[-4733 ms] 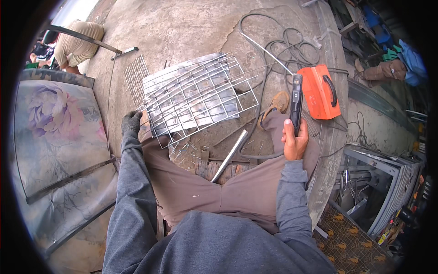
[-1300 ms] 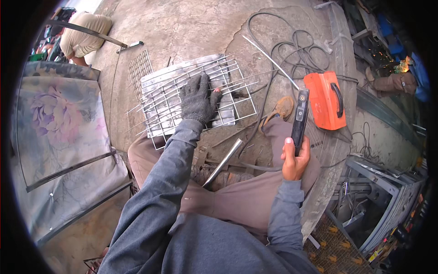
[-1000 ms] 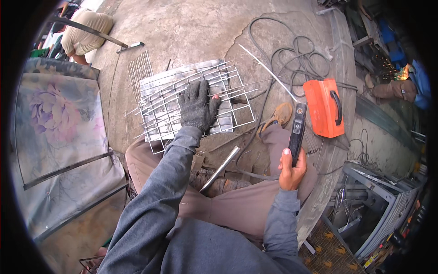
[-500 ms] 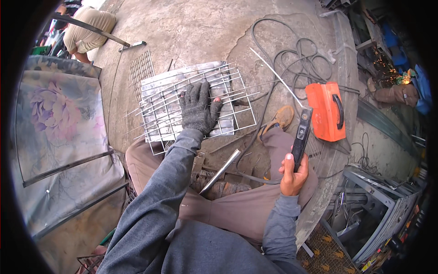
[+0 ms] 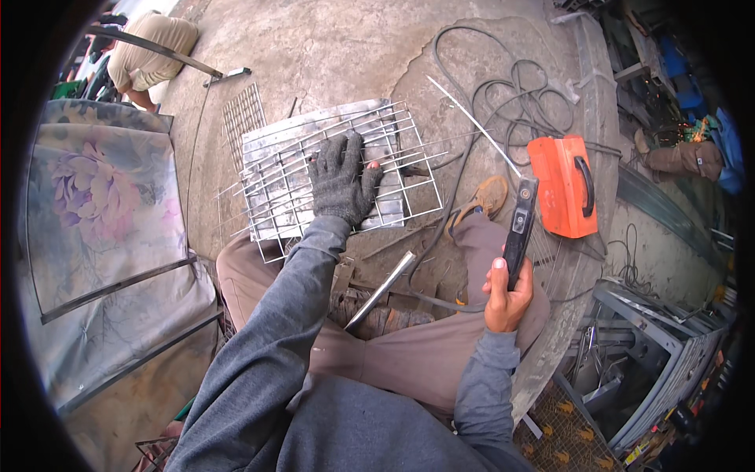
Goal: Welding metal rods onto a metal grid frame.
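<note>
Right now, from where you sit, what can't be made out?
All in the head view:
Middle of the wire grid: covered by the gloved left hand.
Lower end of the black holder: wrapped by the bare right hand.
Underside of the orange shield: turned away.
Source of the sparks: too small.

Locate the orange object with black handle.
Head view, right of centre: the orange object is just right of the black holder in the bare right hand.
</note>
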Motion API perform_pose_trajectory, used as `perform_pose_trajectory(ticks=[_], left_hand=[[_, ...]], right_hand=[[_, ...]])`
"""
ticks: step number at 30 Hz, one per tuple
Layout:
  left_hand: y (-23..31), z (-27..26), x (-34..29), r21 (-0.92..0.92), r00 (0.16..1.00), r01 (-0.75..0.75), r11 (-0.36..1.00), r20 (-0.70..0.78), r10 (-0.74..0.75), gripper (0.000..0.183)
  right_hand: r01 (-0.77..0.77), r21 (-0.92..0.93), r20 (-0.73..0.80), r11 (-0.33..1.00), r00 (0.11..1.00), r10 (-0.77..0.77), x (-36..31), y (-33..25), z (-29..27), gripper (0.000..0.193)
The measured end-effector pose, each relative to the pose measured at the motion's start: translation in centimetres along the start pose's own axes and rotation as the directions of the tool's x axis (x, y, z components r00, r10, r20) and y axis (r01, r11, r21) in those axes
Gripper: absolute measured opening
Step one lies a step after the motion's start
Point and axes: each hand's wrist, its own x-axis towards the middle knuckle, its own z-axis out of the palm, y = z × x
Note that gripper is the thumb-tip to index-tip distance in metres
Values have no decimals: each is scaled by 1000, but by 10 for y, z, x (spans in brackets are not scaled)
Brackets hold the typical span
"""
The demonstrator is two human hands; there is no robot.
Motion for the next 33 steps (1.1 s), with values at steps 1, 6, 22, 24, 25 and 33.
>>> perform_pose_trajectory(ticks=[1,6,22,24,25,33], left_hand=[[0,0,1,-4,1000,-2,1000,-1,2,65],[2,0,1,9,1000,-1,1000,13,1,65],[1,-2,1,-13,1000,17,1000,25,-17,66],[2,-3,2,-13,999,23,1000,24,-23,66],[3,-4,2,-9,999,28,1000,23,-28,66],[2,-4,1,-1,997,56,998,54,-56,66]], right_hand=[[4,3,1,1000,1000,-4,0,0,0,32],[7,0,-3,1000,1000,-7,2,1,-2,32],[-1,15,-72,1000,997,2,-4,7,-5,34],[10,31,-87,999,996,-7,-7,11,-9,34],[31,-12,-109,999,993,-32,-8,14,-12,35],[-27,-3,-210,1000,977,26,-37,14,-42,39]])
